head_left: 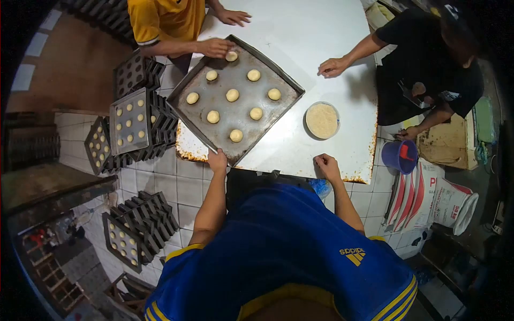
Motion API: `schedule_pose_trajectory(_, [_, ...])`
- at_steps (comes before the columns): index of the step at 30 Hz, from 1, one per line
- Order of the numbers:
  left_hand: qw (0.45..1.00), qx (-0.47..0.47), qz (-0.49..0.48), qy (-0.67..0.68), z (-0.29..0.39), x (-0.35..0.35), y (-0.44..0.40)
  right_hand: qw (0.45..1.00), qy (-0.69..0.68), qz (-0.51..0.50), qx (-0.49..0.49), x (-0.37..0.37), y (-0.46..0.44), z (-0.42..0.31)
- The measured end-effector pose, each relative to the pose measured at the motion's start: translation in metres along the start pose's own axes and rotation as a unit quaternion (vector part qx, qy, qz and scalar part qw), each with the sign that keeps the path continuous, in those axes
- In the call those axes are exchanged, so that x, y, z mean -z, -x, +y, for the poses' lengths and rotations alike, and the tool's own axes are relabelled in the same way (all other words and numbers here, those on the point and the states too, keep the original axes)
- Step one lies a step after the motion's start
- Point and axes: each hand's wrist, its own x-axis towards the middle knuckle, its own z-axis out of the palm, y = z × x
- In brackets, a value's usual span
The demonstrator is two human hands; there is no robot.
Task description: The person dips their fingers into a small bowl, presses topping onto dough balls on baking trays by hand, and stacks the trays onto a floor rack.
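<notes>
A dark square metal tray (235,115) lies turned like a diamond on the white table, bearing several round pale dough balls (232,95). My left hand (217,160) is closed on the tray's near edge, close to its lower corner. Near the table's front edge rests my right hand (327,165), its fingers curled; whether anything is in them is hidden. Beyond it stands a round bowl (322,120) of pale crumbs. A person in yellow has one hand (216,48) over the dough ball at the tray's far corner.
The white table (353,136) has rusty edges. Across it at the right is a person in black (412,64). Stacked trays (130,122) of dough stand left on the tiled floor. A purple bucket (395,156) and sacks (423,195) are at the right.
</notes>
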Motion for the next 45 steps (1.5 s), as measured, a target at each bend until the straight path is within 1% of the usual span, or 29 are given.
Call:
schedule_pose_trajectory(3, [1.000,0.011,0.021,0.009,0.000,-0.005,-0.004,1.000,0.000,-0.012,-0.010,-0.003,0.000,-0.015])
schedule_pose_trajectory(5, [0.980,0.051,0.063,0.183,0.003,-0.007,-0.009,1.000,-0.013,-0.018,-0.001,-0.006,-0.003,-0.024])
schedule_pose_trajectory(6, [0.977,0.054,0.079,0.190,0.009,-0.001,-0.009,0.999,-0.024,-0.017,0.029,-0.008,-0.005,-0.028])
schedule_pose_trajectory(8, [0.943,0.134,0.084,0.291,0.051,0.032,0.002,0.999,-0.026,-0.040,0.024,-0.010,-0.012,-0.041])
schedule_pose_trajectory(9, [0.936,0.139,0.115,0.302,0.053,0.043,-0.002,0.998,-0.047,-0.046,0.021,-0.017,-0.021,-0.036])
schedule_pose_trajectory(11, [0.926,0.085,0.125,0.346,0.046,0.072,-0.015,0.994,-0.069,-0.059,0.061,-0.024,-0.022,-0.075])
schedule_pose_trajectory(12, [0.917,0.091,0.153,0.356,0.034,0.090,-0.021,0.993,-0.070,-0.060,0.079,-0.029,-0.027,-0.084])
schedule_pose_trajectory(14, [0.921,0.064,0.084,0.376,0.010,0.118,-0.028,0.994,-0.039,-0.059,0.088,-0.044,-0.037,-0.103])
schedule_pose_trajectory(15, [0.915,0.064,0.104,0.385,0.005,0.128,-0.027,0.991,-0.034,-0.072,0.104,-0.044,-0.044,-0.109])
schedule_pose_trajectory(17, [0.902,0.130,0.071,0.406,-0.022,0.171,-0.033,0.990,-0.032,-0.082,0.114,-0.071,-0.052,-0.132])
schedule_pose_trajectory(18, [0.901,0.123,0.082,0.407,-0.033,0.190,-0.039,0.988,-0.027,-0.093,0.123,-0.084,-0.056,-0.145])
schedule_pose_trajectory(19, [0.901,0.115,0.093,0.409,-0.043,0.210,-0.044,0.988,-0.021,-0.109,0.107,-0.097,-0.057,-0.161])
schedule_pose_trajectory(21, [0.916,0.048,0.081,0.391,-0.066,0.251,-0.068,0.987,-0.012,-0.132,0.096,-0.130,-0.064,-0.191])
schedule_pose_trajectory(22, [0.934,0.056,0.072,0.346,-0.069,0.275,-0.075,0.986,0.003,-0.142,0.082,-0.142,-0.065,-0.206])
schedule_pose_trajectory(23, [0.933,0.064,0.079,0.345,-0.082,0.294,-0.084,0.986,0.018,-0.153,0.066,-0.157,-0.066,-0.210])
schedule_pose_trajectory(24, [0.930,0.054,0.071,0.357,-0.093,0.311,-0.100,0.983,0.039,-0.164,0.077,-0.173,-0.071,-0.217])
schedule_pose_trajectory(25, [0.926,0.040,0.062,0.370,-0.100,0.331,-0.125,0.981,0.041,-0.168,0.085,-0.195,-0.075,-0.233])
schedule_pose_trajectory(26, [0.936,0.016,0.049,0.347,-0.107,0.354,-0.145,0.984,0.021,-0.160,0.079,-0.215,-0.073,-0.250])
schedule_pose_trajectory(28, [0.938,0.008,0.037,0.344,-0.120,0.395,-0.186,0.986,0.003,-0.155,0.065,-0.250,-0.066,-0.287])
schedule_pose_trajectory(29, [0.941,-0.002,0.021,0.338,-0.124,0.411,-0.198,0.986,0.011,-0.154,0.057,-0.263,-0.058,-0.301])
schedule_pose_trajectory(31, [0.938,0.013,0.006,0.346,-0.127,0.445,-0.242,0.984,0.035,-0.165,0.053,-0.289,-0.053,-0.333])
schedule_pose_trajectory(33, [0.939,0.040,-0.010,0.342,-0.128,0.478,-0.285,0.986,0.038,-0.152,0.061,-0.313,-0.045,-0.359])
schedule_pose_trajectory(35, [0.953,0.012,-0.014,0.301,-0.132,0.504,-0.333,0.983,0.052,-0.167,0.046,-0.337,-0.041,-0.381])
schedule_pose_trajectory(37, [0.955,-0.005,-0.027,0.294,-0.130,0.521,-0.374,0.983,0.054,-0.169,0.053,-0.349,-0.039,-0.388])
schedule_pose_trajectory(39, [0.975,-0.002,-0.070,0.210,-0.117,0.544,-0.407,0.976,0.078,-0.188,0.082,-0.356,-0.041,-0.395])
schedule_pose_trajectory(40, [0.975,-0.006,-0.066,0.213,-0.118,0.552,-0.427,0.974,0.073,-0.193,0.091,-0.357,-0.041,-0.398])
schedule_pose_trajectory(42, [0.997,-0.028,-0.026,0.061,-0.128,0.559,-0.457,0.973,0.073,-0.196,0.097,-0.357,-0.041,-0.408])
schedule_pose_trajectory(43, [0.997,-0.020,-0.017,0.068,-0.123,0.566,-0.455,0.971,0.075,-0.205,0.097,-0.356,-0.042,-0.411])
schedule_pose_trajectory(45, [0.990,0.031,0.036,0.131,-0.112,0.587,-0.424,0.961,0.090,-0.230,0.122,-0.353,-0.048,-0.410])
